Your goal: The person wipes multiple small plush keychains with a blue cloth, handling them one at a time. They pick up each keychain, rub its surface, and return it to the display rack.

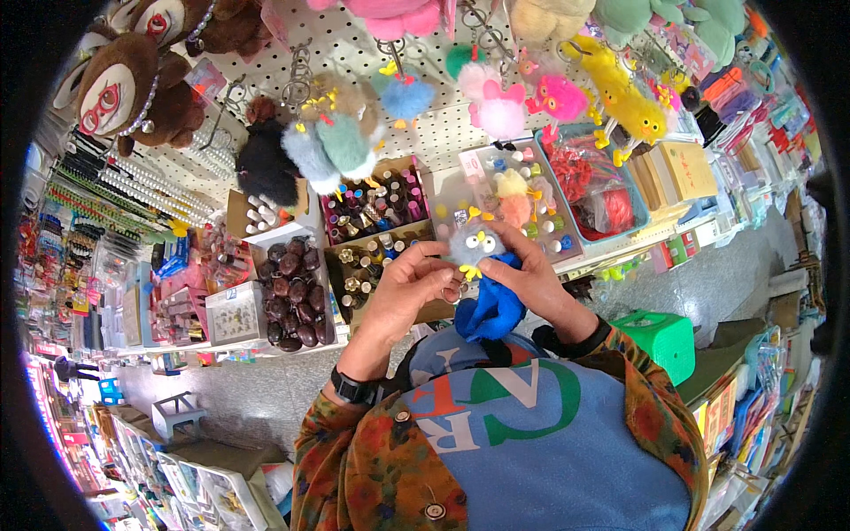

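Both hands are raised together in front of my chest around a small grey fluffy bird keychain (473, 243) with bulging white eyes and yellow feet. The thumb and fingers of my right hand (534, 272) grip the bird's side, along with a crumpled blue cloth (490, 306) that hangs down beneath it. On the other side, my left hand (413, 282) pinches at the metal key ring (453, 291) by the bird's feet; its fingertips touch or nearly touch the toy. The fingers partly hide the ring's attachment.
Bottles in cardboard boxes (377, 199) and a tray of dark brown oval objects (292, 292) line the shelf. Plush keychains (339, 143) hang from a white pegboard (438, 126). A blue basket (643, 219) holds red items. A green plastic stool (657, 345) stands right; a grey stool (178, 415) stands left.
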`<state>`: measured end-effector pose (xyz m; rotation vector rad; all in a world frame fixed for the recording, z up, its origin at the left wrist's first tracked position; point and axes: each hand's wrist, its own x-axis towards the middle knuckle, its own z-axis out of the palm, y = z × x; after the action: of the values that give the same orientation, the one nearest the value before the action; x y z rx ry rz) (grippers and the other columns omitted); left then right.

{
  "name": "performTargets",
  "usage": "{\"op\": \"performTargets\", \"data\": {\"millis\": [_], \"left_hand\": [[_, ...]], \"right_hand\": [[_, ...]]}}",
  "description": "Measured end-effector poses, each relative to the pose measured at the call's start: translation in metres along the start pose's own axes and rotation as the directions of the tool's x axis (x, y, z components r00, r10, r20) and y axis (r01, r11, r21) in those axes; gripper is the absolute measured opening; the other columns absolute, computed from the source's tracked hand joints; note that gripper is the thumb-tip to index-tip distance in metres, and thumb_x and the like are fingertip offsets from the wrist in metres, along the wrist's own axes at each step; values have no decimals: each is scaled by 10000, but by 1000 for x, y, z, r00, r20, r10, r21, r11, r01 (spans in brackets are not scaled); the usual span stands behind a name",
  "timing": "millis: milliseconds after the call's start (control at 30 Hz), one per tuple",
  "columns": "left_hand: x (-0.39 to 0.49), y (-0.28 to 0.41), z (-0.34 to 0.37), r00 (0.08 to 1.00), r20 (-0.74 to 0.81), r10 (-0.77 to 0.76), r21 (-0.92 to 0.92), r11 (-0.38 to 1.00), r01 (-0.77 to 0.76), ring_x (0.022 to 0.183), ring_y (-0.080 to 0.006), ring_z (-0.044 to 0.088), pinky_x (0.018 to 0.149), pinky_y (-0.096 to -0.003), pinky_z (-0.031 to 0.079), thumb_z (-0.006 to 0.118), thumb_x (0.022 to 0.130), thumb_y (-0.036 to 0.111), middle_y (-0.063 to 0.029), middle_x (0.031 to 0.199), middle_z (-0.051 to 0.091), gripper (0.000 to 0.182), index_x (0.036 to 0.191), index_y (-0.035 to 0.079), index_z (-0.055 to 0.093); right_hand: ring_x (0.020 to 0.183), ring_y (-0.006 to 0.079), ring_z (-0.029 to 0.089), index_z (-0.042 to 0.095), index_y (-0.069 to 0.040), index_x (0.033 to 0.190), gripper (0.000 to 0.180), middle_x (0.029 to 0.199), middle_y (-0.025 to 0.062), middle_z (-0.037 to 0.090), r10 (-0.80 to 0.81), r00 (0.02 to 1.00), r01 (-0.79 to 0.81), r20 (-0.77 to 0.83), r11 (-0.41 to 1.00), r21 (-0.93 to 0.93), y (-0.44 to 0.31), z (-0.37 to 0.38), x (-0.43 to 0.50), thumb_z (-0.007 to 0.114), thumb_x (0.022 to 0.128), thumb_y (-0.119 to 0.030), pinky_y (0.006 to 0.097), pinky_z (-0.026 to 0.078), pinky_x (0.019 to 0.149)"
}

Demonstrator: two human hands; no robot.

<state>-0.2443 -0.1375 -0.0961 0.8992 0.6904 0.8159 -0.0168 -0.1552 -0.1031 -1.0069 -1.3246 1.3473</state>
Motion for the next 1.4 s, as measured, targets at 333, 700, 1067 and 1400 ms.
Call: {"op": "performTargets", "data": {"millis": [333, 700, 1067, 1400], "left_hand": [[-13, 0, -5, 994, -1, -113, 246, 963, 110, 851, -96, 657, 749, -242, 536, 713, 955, 127, -25, 959, 706, 218, 1144, 23, 687], [-16, -3, -9, 976, -43, 213, -215, 952, -218, 1090, -167, 626, 996, -330, 471, 678, 959, 75, -90, 1157, 685, 125, 1078, 38, 688], [-8, -13, -26, 941, -172, 292, -433, 835, -339, 1219, -272, 613, 1012, -407, 495, 648, 993, 242, -89, 1158, 696, 148, 1059, 118, 602], [-10, -10, -33, 942, -310, 132, -441, 857, -266, 1281, -336, 555, 1089, -554, 426, 460, 1064, 426, -147, 1235, 678, 343, 1079, 113, 596]], "right_hand": [[1211, 157, 558, 481, -7, 1419, 534, 1298, 93, 603, -141, 984, 140, -107, 990, -13, -9, 17, 0, 701, 938, -82, 321, 437, 1042], [1200, 175, 573, 488, 2, 1402, 538, 1287, 112, 610, -150, 984, 145, -91, 988, -61, 0, 28, -5, 715, 925, -98, 334, 457, 1019], [1098, 301, 647, 562, -21, 1304, 465, 1198, 175, 641, -177, 972, 225, 157, 893, -390, 4, 31, -8, 736, 893, -152, 379, 503, 944], [943, 307, 629, 586, -28, 1121, 262, 1025, 163, 620, -244, 969, 198, -40, 863, -465, -11, 22, -2, 681, 886, -98, 384, 496, 854]]}}
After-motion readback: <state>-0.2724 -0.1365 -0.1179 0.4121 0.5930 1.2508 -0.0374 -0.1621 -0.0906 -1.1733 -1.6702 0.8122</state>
